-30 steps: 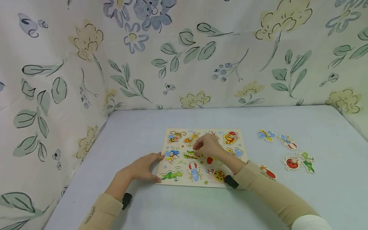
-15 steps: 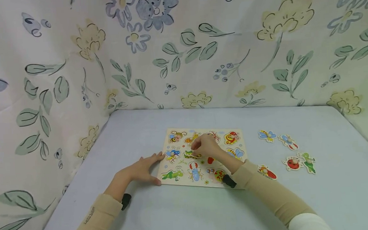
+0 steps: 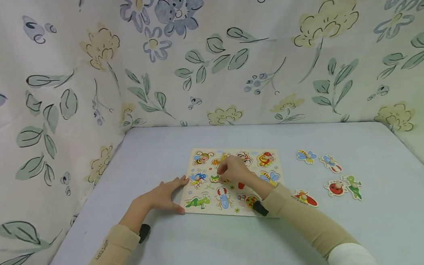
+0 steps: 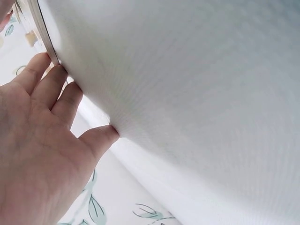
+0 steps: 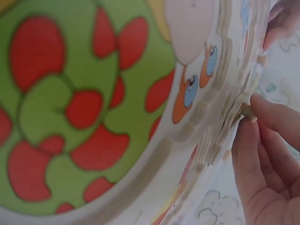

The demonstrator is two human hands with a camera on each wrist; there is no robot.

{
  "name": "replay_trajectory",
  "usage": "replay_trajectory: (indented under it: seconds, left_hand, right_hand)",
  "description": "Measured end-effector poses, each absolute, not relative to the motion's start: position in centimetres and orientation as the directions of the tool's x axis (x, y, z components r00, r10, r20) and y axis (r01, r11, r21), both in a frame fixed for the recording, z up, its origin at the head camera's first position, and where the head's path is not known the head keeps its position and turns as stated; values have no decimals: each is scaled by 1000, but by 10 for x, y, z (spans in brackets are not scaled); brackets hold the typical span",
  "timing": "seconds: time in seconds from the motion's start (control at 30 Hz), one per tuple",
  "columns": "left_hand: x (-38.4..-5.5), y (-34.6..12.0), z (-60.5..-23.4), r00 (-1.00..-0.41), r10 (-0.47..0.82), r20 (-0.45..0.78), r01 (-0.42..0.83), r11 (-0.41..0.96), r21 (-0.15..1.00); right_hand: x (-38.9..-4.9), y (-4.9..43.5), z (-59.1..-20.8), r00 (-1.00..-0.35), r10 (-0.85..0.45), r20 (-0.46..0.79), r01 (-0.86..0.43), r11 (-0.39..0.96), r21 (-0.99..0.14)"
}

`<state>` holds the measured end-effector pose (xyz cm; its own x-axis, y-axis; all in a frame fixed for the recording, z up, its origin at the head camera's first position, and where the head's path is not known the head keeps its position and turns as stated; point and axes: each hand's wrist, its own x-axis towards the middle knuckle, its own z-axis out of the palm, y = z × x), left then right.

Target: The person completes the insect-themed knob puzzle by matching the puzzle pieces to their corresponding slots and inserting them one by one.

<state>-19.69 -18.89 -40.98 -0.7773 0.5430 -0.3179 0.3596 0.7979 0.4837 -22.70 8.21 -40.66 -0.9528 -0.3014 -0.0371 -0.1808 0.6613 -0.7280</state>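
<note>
A wooden knob puzzle board (image 3: 206, 188) with insect pictures lies on the table. My right hand (image 3: 233, 171) is over its middle, pinching a small knob (image 5: 248, 113) between thumb and fingertips in the right wrist view. Under those fingers is the green caterpillar piece (image 3: 214, 179), partly covered by the hand. My left hand (image 3: 164, 196) rests at the board's left side, fingers spread, with fingertips on the edge and the thumb by the near left corner. The left wrist view also shows these left fingers (image 4: 49, 86) along the board's edge.
Right of the board lie loose knobbed pieces: a yellow-and-blue winged insect (image 3: 306, 156), a blue beetle (image 3: 331, 164), a ladybug (image 3: 336, 188), a green insect (image 3: 354, 187) and a red-winged insect (image 3: 306, 199). A flowered curtain (image 3: 207, 60) stands behind the table.
My right hand has shifted slightly left over the board, covering more of the caterpillar's right part. The left hand stays at the board's edge.
</note>
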Motion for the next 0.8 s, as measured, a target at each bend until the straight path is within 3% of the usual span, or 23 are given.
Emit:
replay_trajectory:
  seconds: [0.8]
  left_hand:
    - [-198, -191, -411, -772, 551, -317, 371, 796, 479]
  right_hand:
    - [-227, 79, -409, -950, -308, -54, -182, 685, -706]
